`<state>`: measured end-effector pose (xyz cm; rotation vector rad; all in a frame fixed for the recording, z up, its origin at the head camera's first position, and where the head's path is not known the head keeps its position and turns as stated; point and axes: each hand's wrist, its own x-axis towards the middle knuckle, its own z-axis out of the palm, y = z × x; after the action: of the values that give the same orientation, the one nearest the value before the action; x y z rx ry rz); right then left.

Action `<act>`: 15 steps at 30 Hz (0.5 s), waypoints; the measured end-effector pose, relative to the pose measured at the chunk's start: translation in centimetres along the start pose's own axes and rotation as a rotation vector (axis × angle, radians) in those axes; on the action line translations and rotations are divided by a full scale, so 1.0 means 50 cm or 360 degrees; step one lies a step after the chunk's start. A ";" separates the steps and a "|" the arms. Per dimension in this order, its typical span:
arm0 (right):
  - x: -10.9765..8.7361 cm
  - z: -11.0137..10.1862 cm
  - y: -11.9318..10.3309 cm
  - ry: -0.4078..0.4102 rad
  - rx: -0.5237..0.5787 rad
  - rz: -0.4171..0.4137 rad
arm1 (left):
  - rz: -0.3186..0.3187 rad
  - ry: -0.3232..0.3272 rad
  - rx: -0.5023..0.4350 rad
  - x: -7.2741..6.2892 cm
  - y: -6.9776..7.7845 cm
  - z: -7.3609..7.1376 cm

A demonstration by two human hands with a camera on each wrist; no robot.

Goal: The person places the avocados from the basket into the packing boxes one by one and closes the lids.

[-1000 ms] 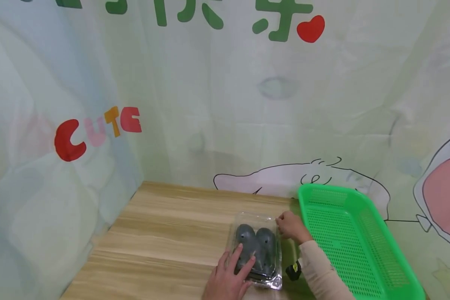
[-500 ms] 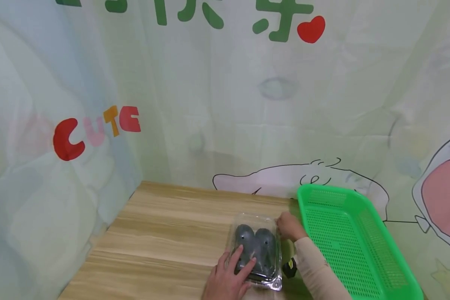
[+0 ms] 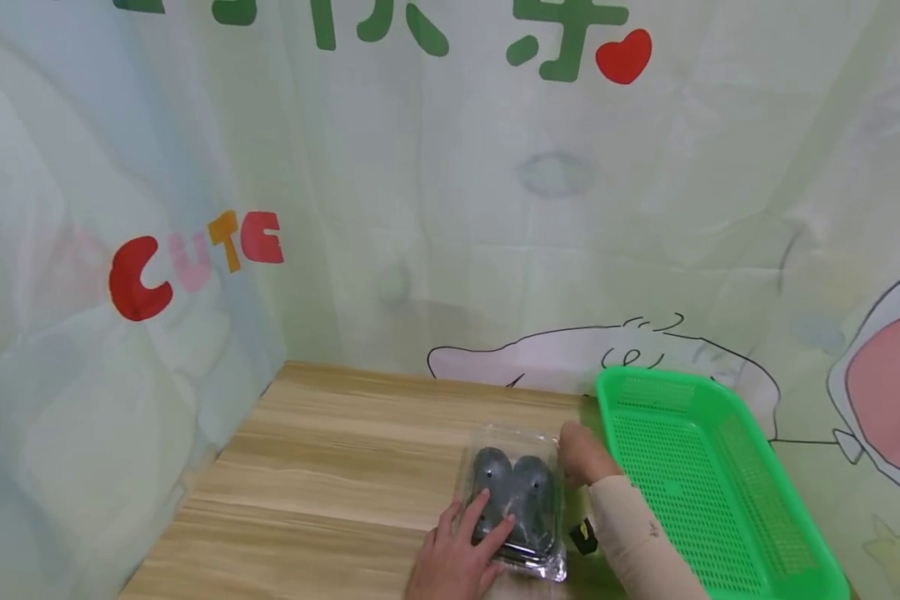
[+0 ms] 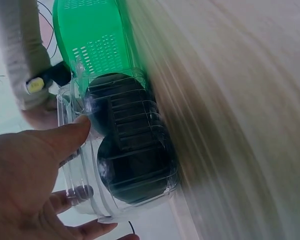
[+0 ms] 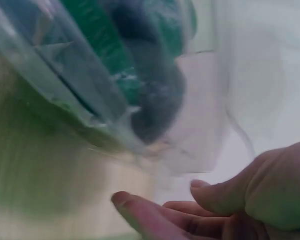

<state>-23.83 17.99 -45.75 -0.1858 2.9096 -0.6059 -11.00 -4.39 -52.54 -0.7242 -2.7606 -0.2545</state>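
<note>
A clear plastic clamshell box (image 3: 552,569) lies on the wooden table. Several dark, smooth, egg-shaped things (image 3: 532,500) are inside; their exact kind is not clear. My left hand (image 3: 453,558) rests on the near left of the lid with its fingers spread. In the left wrist view, the thumb (image 4: 72,137) touches the lid's side. At the box's far right corner is my right hand (image 3: 587,454), its fingertips hidden from the head view. The right wrist view shows this right hand (image 5: 240,205) beside the plastic edge, thumb and forefinger apart with nothing visible between them.
A green perforated plastic basket (image 3: 780,508) stands right of the box, close to my right forearm. The wooden table (image 3: 330,467) extends to the left. A printed cloth wall (image 3: 390,208) rises behind and on the left. A black strap (image 3: 583,537) is on the right wrist.
My right hand has turned and shifted slightly right at the box's corner, so its fingers no longer show from above. The box has edged slightly right. My left hand stays on the lid.
</note>
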 end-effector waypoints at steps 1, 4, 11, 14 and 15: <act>-0.014 -0.003 -0.004 0.0020 -0.0019 -0.0038 | 0.0004 0.0001 0.0003 0.000 0.001 0.000; -0.068 -0.004 -0.014 0.0002 0.0154 -0.0058 | 0.0016 0.0009 0.0020 0.000 0.004 0.000; -0.195 0.036 -0.003 -0.0099 0.0676 -0.0015 | 0.0005 -0.0035 0.0022 0.001 0.008 -0.009; -0.223 0.059 0.019 -0.0142 0.0718 -0.0056 | 0.0000 -0.0076 0.0002 0.003 0.009 -0.014; -0.228 0.070 0.031 -0.0157 0.0739 -0.0091 | -0.0002 -0.0087 -0.0004 0.004 0.010 -0.015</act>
<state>-12.17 19.78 -48.02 -0.2295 2.5882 -1.2175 -10.76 -4.06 -51.74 -0.7407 -2.8126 -0.2419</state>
